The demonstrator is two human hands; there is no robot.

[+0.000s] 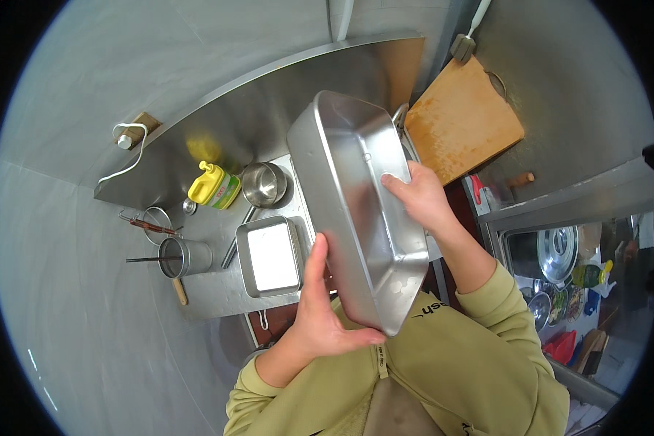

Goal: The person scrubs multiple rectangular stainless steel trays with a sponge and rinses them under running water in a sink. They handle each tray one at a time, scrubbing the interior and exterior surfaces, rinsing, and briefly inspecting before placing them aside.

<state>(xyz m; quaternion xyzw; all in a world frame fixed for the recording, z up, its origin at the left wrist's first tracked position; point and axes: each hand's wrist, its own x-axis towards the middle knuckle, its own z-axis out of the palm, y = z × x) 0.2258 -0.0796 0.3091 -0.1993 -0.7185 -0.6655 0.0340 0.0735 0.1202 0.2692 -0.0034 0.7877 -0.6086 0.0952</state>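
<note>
Steel tray (360, 211) is tilted up above the tabletop (211, 287), left hand (323, 312) fingers clamped on its near corner, right hand (418, 196) fingers pressed flat inside; keeping the left grip firm would steady it during rubbing

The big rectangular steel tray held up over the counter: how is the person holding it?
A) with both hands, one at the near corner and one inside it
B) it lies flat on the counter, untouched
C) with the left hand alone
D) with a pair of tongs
A: the left hand grips the near corner of the big rectangular steel tray, while the right hand presses inside it.
</note>
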